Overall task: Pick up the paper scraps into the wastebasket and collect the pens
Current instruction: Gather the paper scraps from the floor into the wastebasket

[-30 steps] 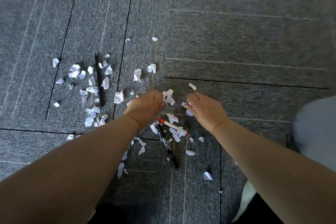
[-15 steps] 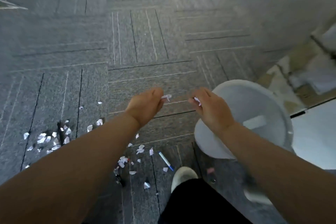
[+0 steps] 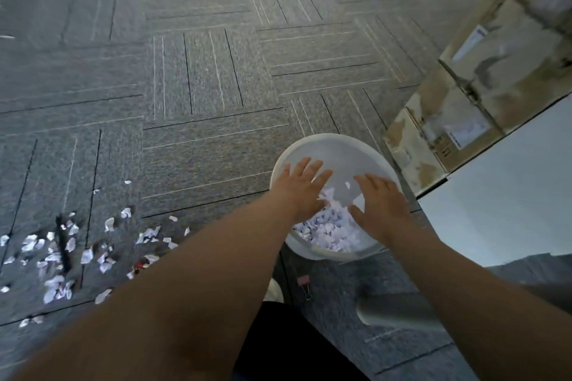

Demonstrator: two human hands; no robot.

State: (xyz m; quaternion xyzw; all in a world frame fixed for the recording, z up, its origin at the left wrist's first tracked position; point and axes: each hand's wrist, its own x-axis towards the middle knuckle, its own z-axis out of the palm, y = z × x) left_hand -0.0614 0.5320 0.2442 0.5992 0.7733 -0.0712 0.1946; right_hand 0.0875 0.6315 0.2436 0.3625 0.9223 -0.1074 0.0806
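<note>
Both hands hover over the white wastebasket [image 3: 309, 145], fingers spread and holding nothing. My left hand [image 3: 301, 187] is above its left half and my right hand [image 3: 382, 206] above its right half. A heap of paper scraps [image 3: 329, 230] lies inside the basket, and a small scrap [image 3: 347, 185] is in the air between the hands. Several more white scraps [image 3: 58, 257] litter the grey carpet at the lower left. A black pen [image 3: 62, 241] lies among them. A red-capped pen [image 3: 140, 265] shows partly beside my left forearm.
Cardboard boxes [image 3: 464, 96] stand to the right of the basket, beside a pale flat surface [image 3: 510, 195]. A pink binder clip [image 3: 304, 283] lies on the carpet below the basket. A white shoe [image 3: 274, 289] and dark trousers [image 3: 288, 346] are at the bottom.
The view swung right from the scrap pile to the wastebasket. Both hands, pinching scraps before, moved over the basket and opened, letting the scraps fall in.
</note>
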